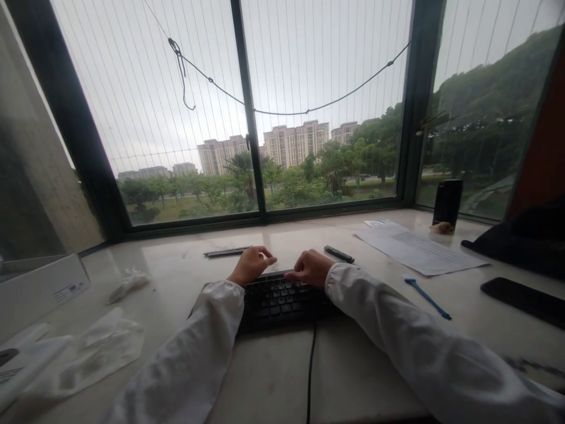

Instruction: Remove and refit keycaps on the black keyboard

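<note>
A black keyboard (278, 299) lies on the pale tabletop in front of me, its cable running toward me. My left hand (251, 265) is over its far left part, fingers curled in toward the thumb; anything between them is too small to make out. At the far edge, right of centre, my right hand (310, 268) is closed, its thumb and bent fingers together close to the keys. Whatever it may hold is hidden. Beyond the left hand lies a thin dark bar (226, 252), and past the right hand is a short dark strip (339, 254).
To the right are paper sheets (421, 250), a slim blue tool (428, 299), a dark phone-like slab (525, 299) and a black cylinder (447, 203). Crumpled clear plastic (103, 344) and a white box (44, 288) lie left. A window frame (260, 219) borders the far side.
</note>
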`<state>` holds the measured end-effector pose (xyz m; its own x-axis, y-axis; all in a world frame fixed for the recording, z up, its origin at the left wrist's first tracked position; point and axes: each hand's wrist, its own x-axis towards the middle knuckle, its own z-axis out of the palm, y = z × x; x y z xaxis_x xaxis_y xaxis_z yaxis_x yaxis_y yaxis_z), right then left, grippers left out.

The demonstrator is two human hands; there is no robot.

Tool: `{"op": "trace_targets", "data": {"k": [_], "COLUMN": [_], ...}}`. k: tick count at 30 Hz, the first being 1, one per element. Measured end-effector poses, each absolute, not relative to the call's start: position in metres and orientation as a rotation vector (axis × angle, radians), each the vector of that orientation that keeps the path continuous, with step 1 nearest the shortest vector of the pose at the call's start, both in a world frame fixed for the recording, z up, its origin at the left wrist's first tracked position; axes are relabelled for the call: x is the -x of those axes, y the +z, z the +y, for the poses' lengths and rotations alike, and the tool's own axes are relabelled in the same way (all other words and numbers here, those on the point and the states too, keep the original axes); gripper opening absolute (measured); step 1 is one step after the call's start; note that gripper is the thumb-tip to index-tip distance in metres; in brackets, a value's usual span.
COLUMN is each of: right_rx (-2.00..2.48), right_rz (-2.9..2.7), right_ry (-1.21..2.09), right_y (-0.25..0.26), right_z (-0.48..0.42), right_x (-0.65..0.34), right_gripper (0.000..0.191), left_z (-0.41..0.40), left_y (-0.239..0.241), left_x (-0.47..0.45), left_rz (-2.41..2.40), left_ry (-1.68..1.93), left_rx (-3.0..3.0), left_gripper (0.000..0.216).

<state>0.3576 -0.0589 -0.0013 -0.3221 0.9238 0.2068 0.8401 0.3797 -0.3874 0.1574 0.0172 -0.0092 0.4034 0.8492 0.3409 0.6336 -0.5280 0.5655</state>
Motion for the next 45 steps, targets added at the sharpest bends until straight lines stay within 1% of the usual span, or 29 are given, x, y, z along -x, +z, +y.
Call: {"op": "trace_targets", "data": {"k": [2, 5, 10, 14, 18, 29, 35, 41, 45], "right_rx": [1.58, 1.57, 1.594, 1.615, 1.64, 1.578, 1.55, 1.496, 1.472], "right_rz": [-2.147, -2.083, -2.075, -1.999, -2.041, -2.132, -2.161, -2.261, -2.304], "right_ry": [0.355, 0.383, 0.31, 0.192, 0.16, 0.281, 0.284, 0.369, 0.324], "right_y": [-0.006, -0.012, -0.014, -0.015, -0.015, -0.013, -0.011, -0.006, -0.007], "right_z": [-0.054, -0.049, -0.044, -0.04, -0.039, -0.041, -0.043, -0.045, -0.043], "right_x": [-0.356, -0.354, -0.356, -0.36, -0.363, -0.365, -0.366, -0.368, -0.368], "right_gripper": [0.042, 0.041, 0.043, 0.039, 0.035, 0.036, 0.033, 0.031, 0.026], "left_z": [0.018, 0.02, 0.02, 0.015, 0.008, 0.005, 0.005, 0.005, 0.003], "left_y": [-0.012, -0.014, -0.013, -0.011, -0.009, -0.009, -0.011, -0.01, -0.008], "left_x": [-0.158, -0.158, -0.158, -0.159, -0.16, -0.161, -0.162, -0.163, -0.162], "left_rz": [1.276, 1.255, 1.23, 1.117, 0.959, 0.889, 0.874, 0.856, 0.822], "left_ry": [0.857, 0.874, 0.857, 0.655, 0.509, 0.51, 0.551, 0.583, 0.593], "left_rx": [-2.335, -2.351, -2.369, -2.387, -2.446, -2.487, -2.534, -2.597, -2.648], "left_gripper": [0.039, 0.04, 0.044, 0.053, 0.057, 0.048, 0.049, 0.043, 0.038]}}
